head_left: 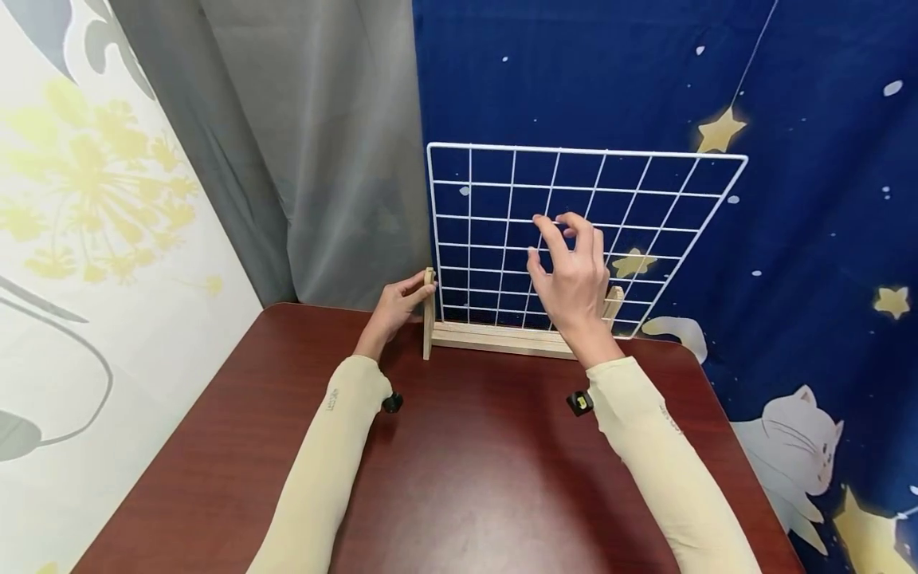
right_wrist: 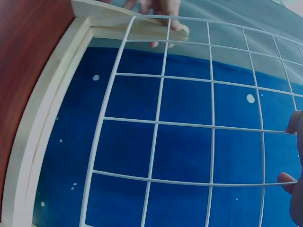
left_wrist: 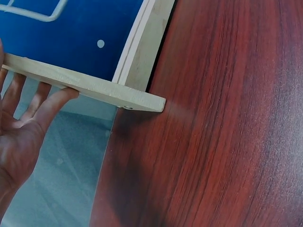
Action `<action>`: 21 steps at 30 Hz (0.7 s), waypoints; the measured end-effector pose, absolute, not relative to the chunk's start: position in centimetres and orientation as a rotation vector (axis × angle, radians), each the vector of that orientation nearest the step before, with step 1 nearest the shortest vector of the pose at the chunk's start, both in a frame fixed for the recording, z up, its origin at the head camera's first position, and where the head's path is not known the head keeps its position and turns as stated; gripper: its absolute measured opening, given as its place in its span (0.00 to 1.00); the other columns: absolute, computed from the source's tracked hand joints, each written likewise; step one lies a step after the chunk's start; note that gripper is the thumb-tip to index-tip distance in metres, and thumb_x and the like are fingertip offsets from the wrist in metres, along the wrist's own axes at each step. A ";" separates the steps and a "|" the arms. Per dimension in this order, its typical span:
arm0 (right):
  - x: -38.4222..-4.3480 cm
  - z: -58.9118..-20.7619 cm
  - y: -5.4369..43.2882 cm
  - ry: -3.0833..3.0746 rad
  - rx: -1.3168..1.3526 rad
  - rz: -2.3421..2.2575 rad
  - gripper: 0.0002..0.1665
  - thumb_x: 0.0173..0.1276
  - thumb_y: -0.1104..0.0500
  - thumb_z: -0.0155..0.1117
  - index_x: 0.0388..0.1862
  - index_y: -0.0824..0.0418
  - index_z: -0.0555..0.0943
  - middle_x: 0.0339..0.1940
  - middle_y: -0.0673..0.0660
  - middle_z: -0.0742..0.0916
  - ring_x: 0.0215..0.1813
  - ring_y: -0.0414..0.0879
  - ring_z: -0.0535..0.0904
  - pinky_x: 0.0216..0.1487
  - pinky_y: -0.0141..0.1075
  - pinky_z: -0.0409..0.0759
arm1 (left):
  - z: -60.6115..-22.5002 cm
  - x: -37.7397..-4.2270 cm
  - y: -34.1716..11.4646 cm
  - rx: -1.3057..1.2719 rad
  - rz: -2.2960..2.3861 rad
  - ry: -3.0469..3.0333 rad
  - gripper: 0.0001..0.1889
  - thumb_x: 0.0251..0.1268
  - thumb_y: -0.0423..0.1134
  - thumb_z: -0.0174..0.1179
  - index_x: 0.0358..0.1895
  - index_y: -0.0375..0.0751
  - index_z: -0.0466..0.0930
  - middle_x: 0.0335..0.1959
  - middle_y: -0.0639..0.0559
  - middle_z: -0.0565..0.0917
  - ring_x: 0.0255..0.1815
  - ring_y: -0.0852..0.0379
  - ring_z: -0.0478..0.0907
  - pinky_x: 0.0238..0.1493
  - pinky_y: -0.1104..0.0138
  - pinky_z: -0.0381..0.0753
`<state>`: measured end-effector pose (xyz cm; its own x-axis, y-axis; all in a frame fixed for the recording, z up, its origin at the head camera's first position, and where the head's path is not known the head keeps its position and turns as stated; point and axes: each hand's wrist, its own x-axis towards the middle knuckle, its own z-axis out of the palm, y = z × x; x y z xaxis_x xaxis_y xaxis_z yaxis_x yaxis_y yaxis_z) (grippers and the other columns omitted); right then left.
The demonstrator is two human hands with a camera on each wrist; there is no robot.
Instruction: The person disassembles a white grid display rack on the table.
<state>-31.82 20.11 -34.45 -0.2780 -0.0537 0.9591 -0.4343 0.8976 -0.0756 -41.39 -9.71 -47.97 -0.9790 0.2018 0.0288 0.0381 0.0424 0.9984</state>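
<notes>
A white wire grid panel [head_left: 559, 149] stands above a pale wooden stand [head_left: 502, 340] at the table's far side. My right hand [head_left: 574, 283] holds the panel near its middle, fingers bent at the wires. In the right wrist view, the grid's lower bar [right_wrist: 98, 125] is apart from the grooved base rail [right_wrist: 47, 109]. My left hand [head_left: 397, 309] grips the stand's left upright [head_left: 428, 319] between thumb and fingers. Close up in the left wrist view, the fingers lie against that upright board [left_wrist: 90, 84], which joins the base rail. The right upright [head_left: 614, 303] is partly hidden behind my right hand.
The stand rests along the back edge of a dark red wooden table [head_left: 459, 462]. Behind it hang a grey curtain [head_left: 351, 159] and a blue curtain [head_left: 617, 72] with stars and cats. A white patterned cloth [head_left: 107, 319] hangs at the left.
</notes>
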 end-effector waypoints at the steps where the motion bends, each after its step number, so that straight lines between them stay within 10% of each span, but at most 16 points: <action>1: -31.9 -34.2 20.0 -1.813 0.364 0.387 0.24 0.70 0.56 0.71 0.65 0.47 0.83 0.60 0.63 0.84 0.54 0.58 0.81 0.31 0.51 0.86 | -47.9 -41.4 -9.7 0.246 2.077 2.182 0.30 0.74 0.52 0.67 0.76 0.62 0.74 0.77 0.43 0.75 0.76 0.39 0.74 0.62 0.38 0.85; 21: -32.3 -29.2 18.9 -1.601 0.391 0.420 0.20 0.75 0.55 0.69 0.63 0.47 0.85 0.59 0.60 0.82 0.53 0.58 0.81 0.36 0.44 0.84 | -48.0 -41.2 -10.2 0.269 2.079 2.173 0.28 0.75 0.52 0.66 0.76 0.63 0.74 0.71 0.45 0.82 0.77 0.46 0.74 0.61 0.41 0.86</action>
